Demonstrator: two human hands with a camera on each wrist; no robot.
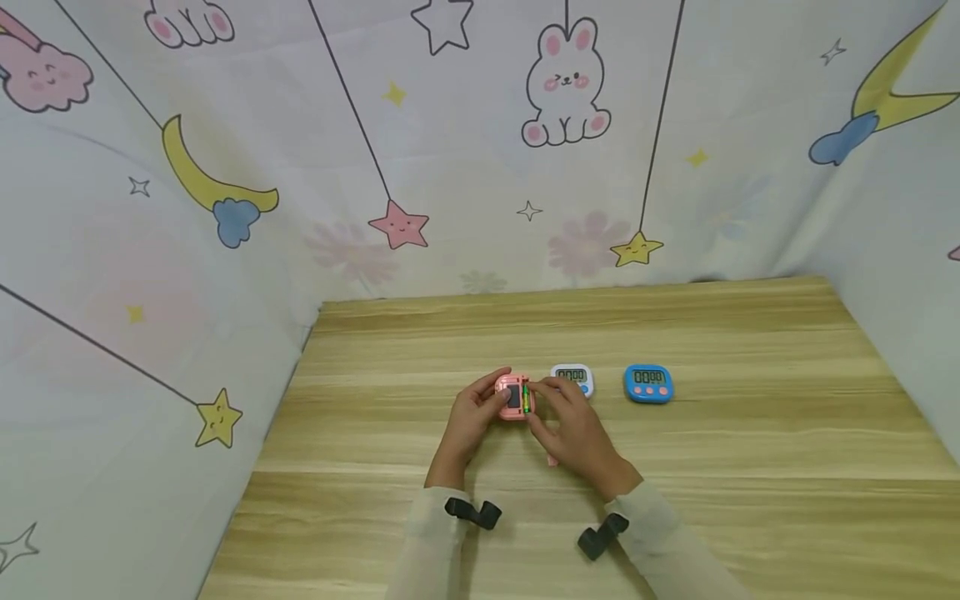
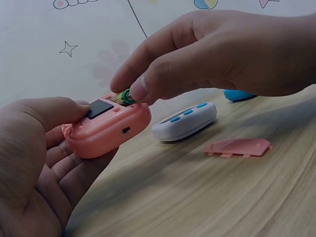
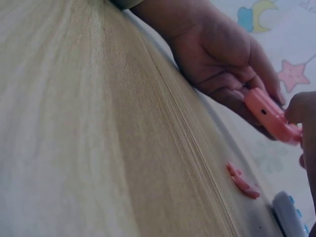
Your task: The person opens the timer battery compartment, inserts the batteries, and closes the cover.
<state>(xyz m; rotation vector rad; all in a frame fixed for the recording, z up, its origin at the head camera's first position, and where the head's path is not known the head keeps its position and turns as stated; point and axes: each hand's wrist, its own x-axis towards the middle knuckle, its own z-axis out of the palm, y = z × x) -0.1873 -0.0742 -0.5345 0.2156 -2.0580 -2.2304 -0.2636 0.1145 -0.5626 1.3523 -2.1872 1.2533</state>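
Observation:
My left hand point(image 1: 467, 423) holds a pink digital timer point(image 2: 108, 132) raised off the table, its back turned up, with the thumb on a dark square there. In the timer's slot lies a green battery point(image 1: 527, 400). My right hand point(image 1: 579, 432) pinches that battery by its ends with thumb and fingertip. A loose pink battery cover point(image 2: 239, 147) lies on the table below the right hand, mostly hidden by it in the head view. Behind the right fingers, a white timer with blue buttons point(image 2: 185, 122) is partly covered in the head view.
To the right, a blue timer with pink buttons point(image 1: 649, 384) lies face up on the wood-grain table point(image 1: 757, 433). A white cloth backdrop point(image 1: 480, 150) with printed stars, moons and a rabbit rises behind the table and along both sides.

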